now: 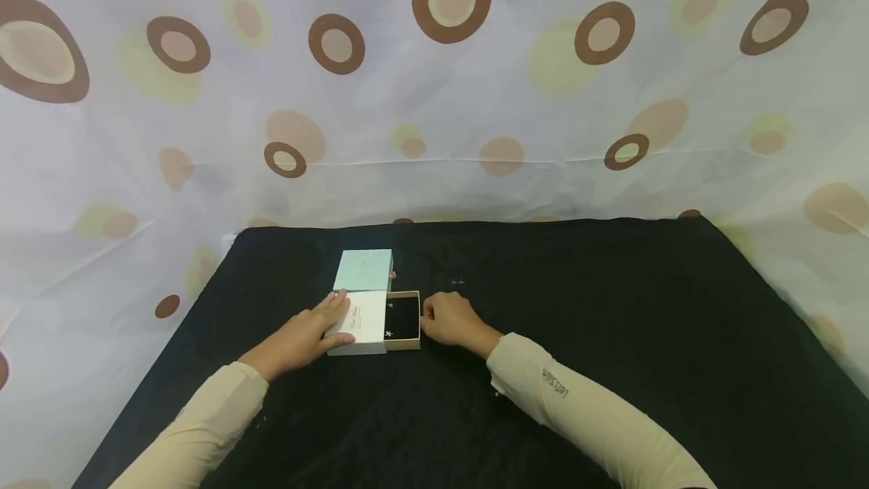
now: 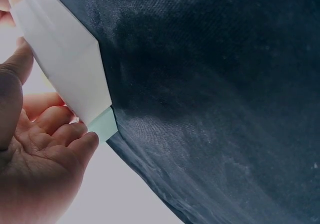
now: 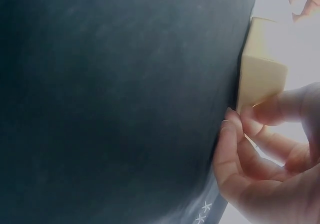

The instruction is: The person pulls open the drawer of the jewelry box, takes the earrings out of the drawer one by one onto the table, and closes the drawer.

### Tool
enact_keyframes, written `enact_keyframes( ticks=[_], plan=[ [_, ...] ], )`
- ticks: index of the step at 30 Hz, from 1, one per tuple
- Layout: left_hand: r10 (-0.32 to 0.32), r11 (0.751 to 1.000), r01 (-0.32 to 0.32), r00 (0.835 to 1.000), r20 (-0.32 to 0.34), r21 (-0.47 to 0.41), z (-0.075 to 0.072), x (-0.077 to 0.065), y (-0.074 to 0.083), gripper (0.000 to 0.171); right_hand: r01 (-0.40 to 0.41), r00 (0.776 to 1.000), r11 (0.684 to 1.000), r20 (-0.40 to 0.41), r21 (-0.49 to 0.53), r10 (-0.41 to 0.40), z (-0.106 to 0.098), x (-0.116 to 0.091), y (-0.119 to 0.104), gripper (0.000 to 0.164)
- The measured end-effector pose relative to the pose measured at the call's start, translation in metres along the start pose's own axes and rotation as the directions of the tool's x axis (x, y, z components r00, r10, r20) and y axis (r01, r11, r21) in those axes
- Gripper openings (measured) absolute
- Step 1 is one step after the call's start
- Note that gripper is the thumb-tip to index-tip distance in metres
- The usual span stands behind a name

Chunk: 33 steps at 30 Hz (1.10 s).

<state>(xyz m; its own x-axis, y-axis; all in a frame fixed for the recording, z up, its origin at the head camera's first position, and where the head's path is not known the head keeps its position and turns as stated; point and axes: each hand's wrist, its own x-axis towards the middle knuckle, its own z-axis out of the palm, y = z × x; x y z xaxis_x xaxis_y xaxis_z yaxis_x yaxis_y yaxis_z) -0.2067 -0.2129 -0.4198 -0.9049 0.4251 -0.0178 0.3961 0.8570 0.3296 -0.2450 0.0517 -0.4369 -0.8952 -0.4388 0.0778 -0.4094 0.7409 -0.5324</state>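
Note:
A white sliding box sleeve (image 1: pixel 367 315) with small print lies on the black cloth. Its tan-edged drawer (image 1: pixel 405 344) sticks out to the right. On the drawer's black insert (image 1: pixel 405 317) are two small silvery star-like pieces (image 1: pixel 389 333). My left hand (image 1: pixel 308 334) rests over the sleeve's left part, fingers and thumb spread. Curled at the drawer's right end is my right hand (image 1: pixel 451 318). In the right wrist view, its thumb and forefinger pinch at the lower edge of the drawer's end face (image 3: pixel 264 78); anything between the fingertips is hidden.
A mint-green box (image 1: pixel 363 270) with a small pinkish tab on its right side touches the sleeve's far edge. Two tiny star-like marks or pieces (image 1: pixel 458 281) lie on the black cloth (image 1: pixel 577 308) beyond my right hand. A dotted white curtain (image 1: pixel 380 112) hangs behind.

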Motion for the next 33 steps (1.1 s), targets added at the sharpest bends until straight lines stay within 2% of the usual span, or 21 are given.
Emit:
enact_keyframes(
  ticks=[18, 26, 33],
  plan=[
    [-0.012, 1.000, 0.012, 1.000, 0.003, -0.004, 0.003, 0.002, 0.000, 0.075, -0.033, 0.999, 0.999, 0.023, -0.036, 0.034, -0.003, -0.006, 0.010, 0.032],
    [-0.012, 1.000, 0.012, 1.000, 0.001, -0.007, 0.003, 0.002, -0.002, 0.076, -0.011, 0.999, 0.998, 0.046, -0.054, 0.013, -0.011, -0.008, 0.016, 0.039],
    [-0.003, 1.000, 0.003, 1.000, -0.004, -0.015, 0.003, 0.000, -0.002, 0.074, 0.015, 0.999, 0.996, 0.042, -0.083, -0.011, -0.010, -0.007, 0.021, 0.036]
  ],
)
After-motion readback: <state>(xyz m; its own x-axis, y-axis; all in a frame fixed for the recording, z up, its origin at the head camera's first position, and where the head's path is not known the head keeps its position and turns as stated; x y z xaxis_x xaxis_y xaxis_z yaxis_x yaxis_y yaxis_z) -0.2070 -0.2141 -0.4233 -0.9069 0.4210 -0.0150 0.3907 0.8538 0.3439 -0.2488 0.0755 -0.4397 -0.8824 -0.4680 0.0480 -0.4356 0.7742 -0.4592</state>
